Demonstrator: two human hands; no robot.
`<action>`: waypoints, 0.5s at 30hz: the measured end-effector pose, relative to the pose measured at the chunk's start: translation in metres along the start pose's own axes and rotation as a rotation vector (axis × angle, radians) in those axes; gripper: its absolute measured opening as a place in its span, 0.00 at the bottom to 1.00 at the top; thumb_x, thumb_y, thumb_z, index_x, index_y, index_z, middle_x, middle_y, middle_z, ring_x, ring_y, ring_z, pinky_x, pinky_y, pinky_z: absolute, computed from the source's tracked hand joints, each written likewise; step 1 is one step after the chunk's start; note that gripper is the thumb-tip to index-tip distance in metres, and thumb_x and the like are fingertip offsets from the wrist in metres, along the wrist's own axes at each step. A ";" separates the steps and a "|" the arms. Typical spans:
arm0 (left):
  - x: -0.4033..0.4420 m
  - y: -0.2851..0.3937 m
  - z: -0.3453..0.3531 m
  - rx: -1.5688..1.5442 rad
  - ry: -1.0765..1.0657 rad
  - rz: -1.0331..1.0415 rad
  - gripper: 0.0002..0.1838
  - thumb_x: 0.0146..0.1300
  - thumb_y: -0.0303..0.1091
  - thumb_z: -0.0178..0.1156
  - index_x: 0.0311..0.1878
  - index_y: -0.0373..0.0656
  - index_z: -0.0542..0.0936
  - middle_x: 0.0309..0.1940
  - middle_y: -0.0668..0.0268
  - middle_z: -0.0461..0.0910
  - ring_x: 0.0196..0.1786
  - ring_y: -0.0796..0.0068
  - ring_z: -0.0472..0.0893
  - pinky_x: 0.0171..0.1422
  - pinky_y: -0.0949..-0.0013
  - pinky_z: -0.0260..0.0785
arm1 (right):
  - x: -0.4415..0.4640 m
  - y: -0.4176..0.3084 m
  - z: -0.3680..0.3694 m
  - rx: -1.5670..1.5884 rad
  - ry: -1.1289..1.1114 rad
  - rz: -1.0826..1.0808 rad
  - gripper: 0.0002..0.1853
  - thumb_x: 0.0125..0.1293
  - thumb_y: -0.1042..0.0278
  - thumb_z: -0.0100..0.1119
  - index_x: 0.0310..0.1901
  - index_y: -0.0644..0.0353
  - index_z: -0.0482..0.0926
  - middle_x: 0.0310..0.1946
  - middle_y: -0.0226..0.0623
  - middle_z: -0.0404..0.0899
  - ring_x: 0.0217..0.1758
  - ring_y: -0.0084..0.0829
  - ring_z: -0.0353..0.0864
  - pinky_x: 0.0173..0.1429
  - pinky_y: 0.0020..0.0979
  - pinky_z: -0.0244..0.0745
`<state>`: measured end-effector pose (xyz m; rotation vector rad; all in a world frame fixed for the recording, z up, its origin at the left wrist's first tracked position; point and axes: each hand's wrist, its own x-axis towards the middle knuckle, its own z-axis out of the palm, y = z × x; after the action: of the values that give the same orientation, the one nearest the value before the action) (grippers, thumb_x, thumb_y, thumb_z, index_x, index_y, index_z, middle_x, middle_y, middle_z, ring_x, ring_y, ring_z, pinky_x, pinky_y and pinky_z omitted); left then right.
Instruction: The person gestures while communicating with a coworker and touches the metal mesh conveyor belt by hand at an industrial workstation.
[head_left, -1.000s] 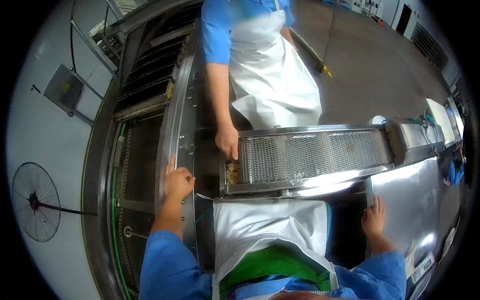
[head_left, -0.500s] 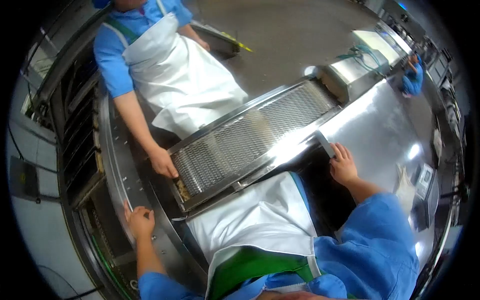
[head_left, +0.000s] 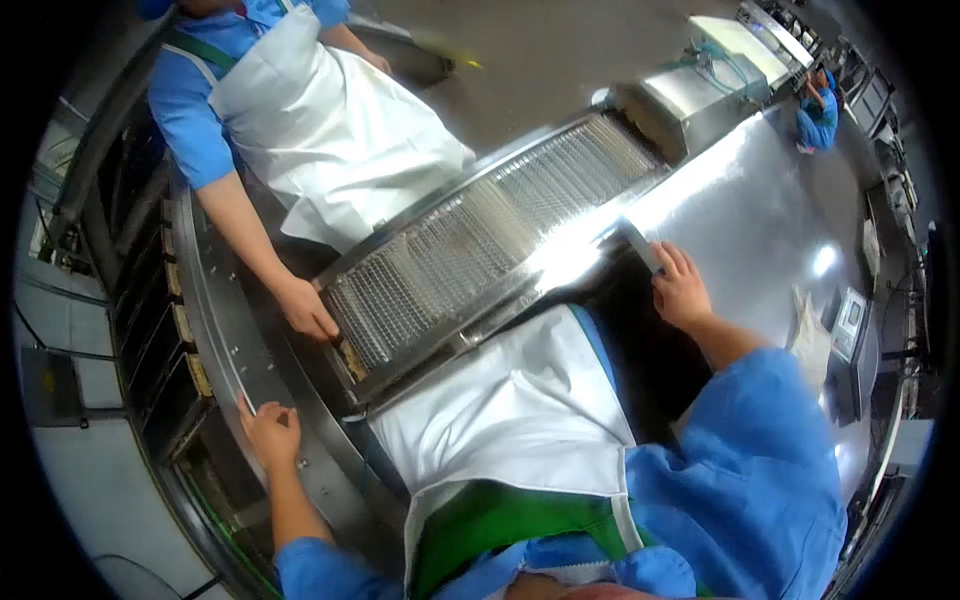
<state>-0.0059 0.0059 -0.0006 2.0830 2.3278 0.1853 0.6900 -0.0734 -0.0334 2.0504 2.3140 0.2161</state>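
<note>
Here, the left hand (head_left: pixel 271 432) rests loosely open at the left rail (head_left: pixel 218 335); the right hand (head_left: pixel 682 287), fingers extended, touches the table's (head_left: pixel 770 225) left edge. The belt (head_left: pixel 475 245) lies farther off, between them.

"Where can we pass?"
"Over the mesh belt (head_left: pixel 440 265) at twelve o'clock, between its side rails (head_left: pixel 410 367)."
"What blocks us?"
"The co-worker's hand (head_left: pixel 308 312) at eleven o'clock; at two, the scale (head_left: pixel 850 325) on the steel table (head_left: pixel 770 220)."
</note>
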 end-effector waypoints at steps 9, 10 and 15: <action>0.002 -0.016 0.008 -0.041 0.031 0.077 0.06 0.51 0.33 0.73 0.25 0.44 0.86 0.46 0.66 0.86 0.79 0.49 0.57 0.78 0.44 0.53 | 0.001 -0.003 -0.004 0.015 -0.006 0.000 0.10 0.54 0.68 0.64 0.38 0.61 0.84 0.72 0.46 0.62 0.77 0.48 0.56 0.79 0.50 0.55; 0.001 -0.017 0.009 -0.037 0.033 0.076 0.06 0.51 0.33 0.73 0.25 0.44 0.86 0.46 0.66 0.86 0.79 0.49 0.57 0.78 0.44 0.53 | 0.000 -0.002 -0.001 0.018 -0.003 -0.002 0.10 0.54 0.68 0.64 0.38 0.61 0.84 0.72 0.46 0.62 0.77 0.48 0.56 0.79 0.50 0.55; 0.002 -0.018 0.012 -0.030 0.049 0.105 0.06 0.50 0.33 0.73 0.24 0.45 0.86 0.44 0.65 0.86 0.79 0.48 0.57 0.78 0.45 0.54 | 0.000 0.001 0.004 -0.008 -0.002 0.003 0.12 0.56 0.65 0.66 0.39 0.61 0.84 0.72 0.46 0.61 0.78 0.48 0.55 0.80 0.51 0.53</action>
<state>-0.0231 0.0065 -0.0141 2.2124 2.2282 0.2733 0.6920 -0.0729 -0.0376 2.0498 2.3052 0.2230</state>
